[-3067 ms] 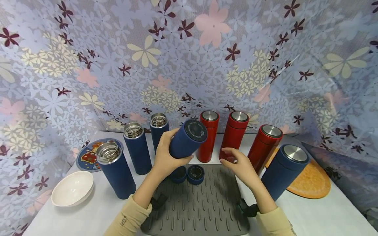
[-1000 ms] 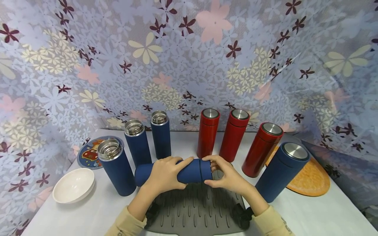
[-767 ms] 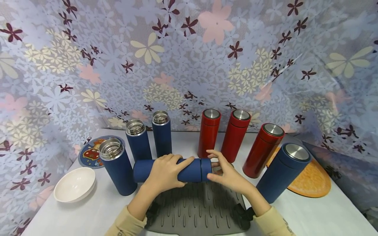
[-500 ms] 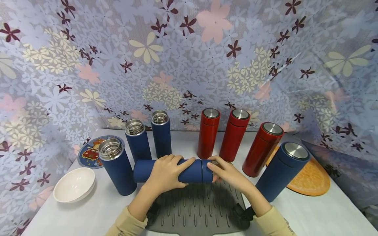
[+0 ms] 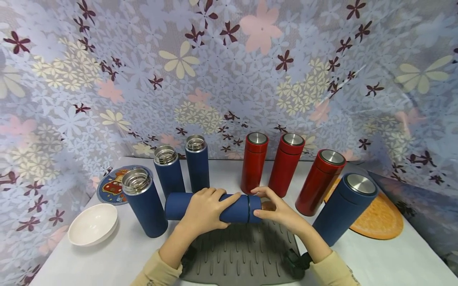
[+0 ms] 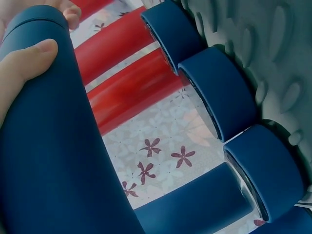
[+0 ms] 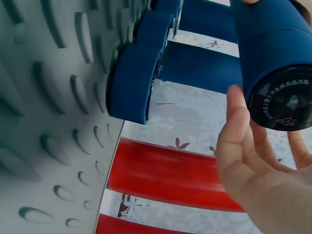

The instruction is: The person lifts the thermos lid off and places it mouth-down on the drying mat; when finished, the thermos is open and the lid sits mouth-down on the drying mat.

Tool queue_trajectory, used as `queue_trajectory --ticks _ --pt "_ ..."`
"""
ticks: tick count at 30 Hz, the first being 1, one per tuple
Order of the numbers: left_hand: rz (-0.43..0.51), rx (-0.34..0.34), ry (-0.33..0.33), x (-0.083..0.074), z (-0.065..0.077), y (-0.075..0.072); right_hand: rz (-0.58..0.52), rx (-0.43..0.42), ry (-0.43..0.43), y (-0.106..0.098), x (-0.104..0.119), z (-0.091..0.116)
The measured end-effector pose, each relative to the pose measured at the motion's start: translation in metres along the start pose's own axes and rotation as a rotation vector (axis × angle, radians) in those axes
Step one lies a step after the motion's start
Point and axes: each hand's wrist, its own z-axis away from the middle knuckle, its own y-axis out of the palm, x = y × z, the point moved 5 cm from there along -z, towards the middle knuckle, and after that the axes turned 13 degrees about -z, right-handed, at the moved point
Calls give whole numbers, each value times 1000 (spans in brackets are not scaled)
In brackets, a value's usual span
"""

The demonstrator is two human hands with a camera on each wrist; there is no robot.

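Observation:
A blue vacuum flask (image 5: 179, 206) is held lying sideways above the grey ribbed mat (image 5: 237, 258). My left hand (image 5: 203, 210) wraps around its body, thumb below and fingers over the top. At the flask's right end, past a dark seam, my right hand (image 5: 280, 212) pinches the edge with thumb and fingers. The right wrist view shows that end's black disc (image 7: 285, 105) with printed writing, fingertips along its side. Three blue lids, a first lid (image 6: 175, 34), a second lid (image 6: 219, 92) and a third lid (image 6: 265, 173), sit on the mat; the flask hides them in the head view.
Three lidless blue flasks (image 5: 146, 210) stand at the left, near a white bowl (image 5: 93, 225) and a round picture mat (image 5: 111, 186). Three red flasks (image 5: 284, 172) stand behind and right. A lidded blue flask (image 5: 341, 212) stands beside an orange round mat (image 5: 383, 218).
The flask was tilted in my left hand, then was laid level and met by my right hand. My right fingers have let go of the end and taken hold again.

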Motion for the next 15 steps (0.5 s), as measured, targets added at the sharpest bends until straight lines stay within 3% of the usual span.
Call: queue_trajectory --ticks 5,12,15 --pt "0 3 0 -1 -3 -1 40 20 -108 -1 2 2" --pt "41 39 -43 5 0 1 301 14 -368 5 10 2" --pt "35 36 -48 7 1 1 292 2 -289 6 9 0"
